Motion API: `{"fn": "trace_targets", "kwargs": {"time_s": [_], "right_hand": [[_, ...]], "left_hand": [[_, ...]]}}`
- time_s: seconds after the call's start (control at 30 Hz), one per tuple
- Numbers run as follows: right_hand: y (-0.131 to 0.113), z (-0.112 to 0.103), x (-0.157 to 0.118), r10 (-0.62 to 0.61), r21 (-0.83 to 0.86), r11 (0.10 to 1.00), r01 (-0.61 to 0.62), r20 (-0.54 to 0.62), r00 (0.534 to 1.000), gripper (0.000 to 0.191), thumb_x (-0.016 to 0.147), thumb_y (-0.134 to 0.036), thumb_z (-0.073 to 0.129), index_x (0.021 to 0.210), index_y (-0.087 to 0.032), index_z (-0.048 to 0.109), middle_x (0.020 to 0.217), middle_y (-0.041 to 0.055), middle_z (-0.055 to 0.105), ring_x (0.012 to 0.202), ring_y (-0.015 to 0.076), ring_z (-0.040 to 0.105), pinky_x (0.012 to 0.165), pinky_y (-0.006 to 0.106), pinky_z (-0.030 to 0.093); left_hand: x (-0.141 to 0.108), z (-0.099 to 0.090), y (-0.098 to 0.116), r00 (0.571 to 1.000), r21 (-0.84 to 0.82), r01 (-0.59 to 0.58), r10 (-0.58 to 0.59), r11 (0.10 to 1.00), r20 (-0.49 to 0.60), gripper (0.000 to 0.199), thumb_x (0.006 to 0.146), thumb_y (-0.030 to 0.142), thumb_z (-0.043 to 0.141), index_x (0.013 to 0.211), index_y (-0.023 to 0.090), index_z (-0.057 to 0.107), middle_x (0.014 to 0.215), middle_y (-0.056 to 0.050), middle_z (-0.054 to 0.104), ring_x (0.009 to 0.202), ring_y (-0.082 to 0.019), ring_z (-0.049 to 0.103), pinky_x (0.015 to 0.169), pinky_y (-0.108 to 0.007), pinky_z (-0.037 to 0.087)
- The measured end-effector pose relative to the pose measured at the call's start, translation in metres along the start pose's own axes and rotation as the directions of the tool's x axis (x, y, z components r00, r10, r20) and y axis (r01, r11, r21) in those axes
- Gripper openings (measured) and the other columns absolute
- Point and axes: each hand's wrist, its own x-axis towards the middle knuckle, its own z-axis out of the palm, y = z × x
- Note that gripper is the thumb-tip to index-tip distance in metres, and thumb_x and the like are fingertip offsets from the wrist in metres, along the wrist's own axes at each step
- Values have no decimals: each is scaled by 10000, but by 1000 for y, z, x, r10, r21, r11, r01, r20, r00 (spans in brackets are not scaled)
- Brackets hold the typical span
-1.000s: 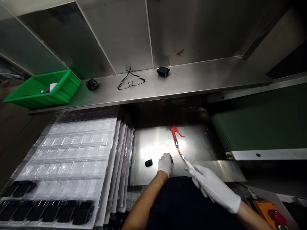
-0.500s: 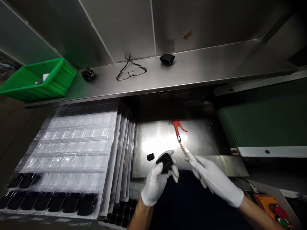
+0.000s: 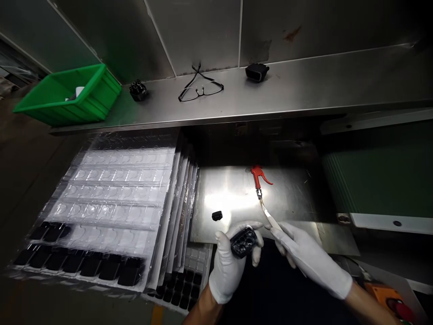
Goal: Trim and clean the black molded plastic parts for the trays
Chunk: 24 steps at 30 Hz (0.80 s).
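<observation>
Two white-gloved hands work at the bottom of the head view. The left hand (image 3: 230, 266) has a clenched grip on a black plastic multi-hole connector block (image 3: 243, 242), its round holes facing up and its underside hidden by the glove. The right hand (image 3: 311, 262) has a closed grip on a thin pale tube (image 3: 269, 216), whose lower end disappears between the gloved fingers, so what it ends in cannot be made out. That tube runs up to a brass fitting and a red pistol-shaped air blow gun (image 3: 257, 177) lying on a bright, scuffed stainless steel plate (image 3: 287, 194). A small black plastic piece (image 3: 217, 215) sits on that plate, just beyond the left hand and not touching it.

Left of the plate, stacked clear plastic blister trays (image 3: 118, 194) overlap, with rows of black parts (image 3: 88, 266) in their lower pockets; glare makes the upper pockets hard to read. Farther off, a stainless steel shelf (image 3: 304, 88) carries black-framed glasses (image 3: 201, 90), a black connector (image 3: 257, 72) and a black multi-hole block (image 3: 138, 90). A green plastic crate (image 3: 64, 97) at the shelf's left end holds a white item (image 3: 78, 92). An orange box with a red button (image 3: 389, 300) is cut off at the bottom right corner.
</observation>
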Motion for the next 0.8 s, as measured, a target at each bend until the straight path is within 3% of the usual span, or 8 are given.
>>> {"fn": "trace_targets", "kwargs": {"time_s": [0.23,0.57,0.67,0.8], "right_hand": [[3,-1,1,-23,-47,999,22,-9,1000,455,1050,-587,371,952,-171,531,695,-23,544,485,111,501,440,224,383],[-6,-7,5,68,-50,996,-71,-61,996,520,938,-686,384,803,-193,476,651,-6,520,467,132,495,371,218,345],[10,-14,20,74,-62,995,-80,-104,992,503,936,-682,389,851,-198,497,672,-8,527,492,145,502,370,216,347],[63,-31,62,120,-222,960,-169,-219,968,399,1013,-533,357,894,-193,527,742,7,586,581,159,566,525,233,433]], "left_hand": [[2,6,7,998,-64,28,-32,998,-63,900,910,737,22,1058,129,669,708,-54,567,496,-120,464,510,-291,341],[-2,4,3,997,10,3,-2,1000,-83,891,930,715,53,1054,129,713,707,-57,558,515,-133,485,545,-308,364],[-3,3,3,996,26,-12,15,1000,-89,878,938,706,62,1064,130,713,738,-65,582,530,-132,494,557,-305,367],[-3,2,3,995,75,-40,47,996,-86,837,963,670,83,1087,128,709,777,-70,604,572,-128,501,589,-301,381]]}}
